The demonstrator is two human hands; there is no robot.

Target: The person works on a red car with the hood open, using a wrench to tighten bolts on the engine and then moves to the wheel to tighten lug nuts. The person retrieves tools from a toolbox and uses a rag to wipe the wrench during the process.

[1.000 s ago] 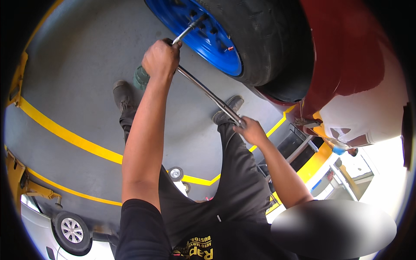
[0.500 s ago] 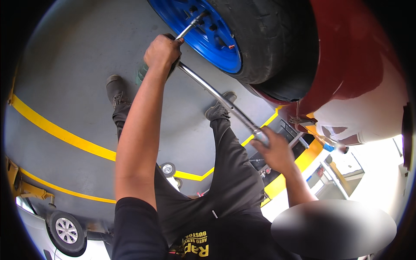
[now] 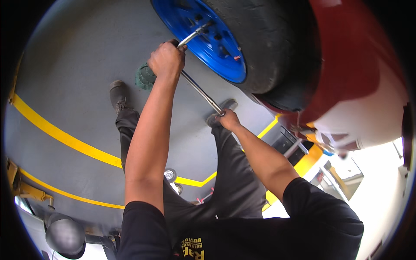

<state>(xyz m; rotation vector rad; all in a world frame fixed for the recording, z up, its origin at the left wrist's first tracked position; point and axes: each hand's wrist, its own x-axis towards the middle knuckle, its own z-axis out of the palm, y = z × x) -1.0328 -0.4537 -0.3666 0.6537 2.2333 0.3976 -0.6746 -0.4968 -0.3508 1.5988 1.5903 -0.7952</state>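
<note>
My left hand (image 3: 167, 60) is closed around the head end of a long silver torque wrench (image 3: 201, 91), where a shiny extension bar (image 3: 190, 38) joins it. That extension reaches up to the lug nut area of a blue wheel rim (image 3: 234, 71), which carries a black tire (image 3: 264, 52). The socket's seat on the nut is too small to make out. My right hand (image 3: 229, 120) wraps the lower part of the wrench, and its fingers hide the handle's end. The wheel sits on a dark red vehicle (image 3: 359, 56).
Yellow lines (image 3: 65, 132) cross the grey floor (image 3: 86, 56). A green netted, rounded thing (image 3: 145, 77) lies beyond my left forearm. Small caster wheels (image 3: 170, 175) show near my legs. At lower left are a yellow metal arm (image 3: 34, 192) and part of a pale car.
My right hand, blurred before near the wrench's handle end, has moved up and left in view, and the wrench looks shorter. The left hand keeps its grip; the whole view has shifted slightly.
</note>
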